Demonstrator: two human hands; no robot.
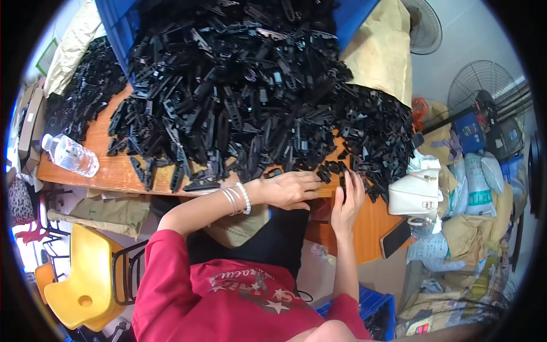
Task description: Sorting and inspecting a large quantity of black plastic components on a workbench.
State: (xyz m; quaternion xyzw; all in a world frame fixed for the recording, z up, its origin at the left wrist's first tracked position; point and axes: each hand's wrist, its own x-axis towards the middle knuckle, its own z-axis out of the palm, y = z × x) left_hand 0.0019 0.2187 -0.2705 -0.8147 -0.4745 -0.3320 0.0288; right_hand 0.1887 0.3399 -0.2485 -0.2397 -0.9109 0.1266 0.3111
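Observation:
A big heap of black plastic parts [228, 102] covers most of the wooden table in front of me. At the table's near edge, my left hand [288, 190] lies low with its fingers stretched to the right, beside small black plastic pieces [326, 170]. My right hand [348, 202] points away from me, just right of the left fingertips. Between its thumb and fingers shows a small black plastic part [342, 181], which seems pinched there; its exact shape is too small to make out.
A clear plastic bottle [71, 155] lies on the left. On the right are a white bag [416, 191] and a dark phone [395, 237]. A blue bin [117, 34] and a paper sack [379, 51] hold more parts. A yellow chair [85, 273] stands at the lower left.

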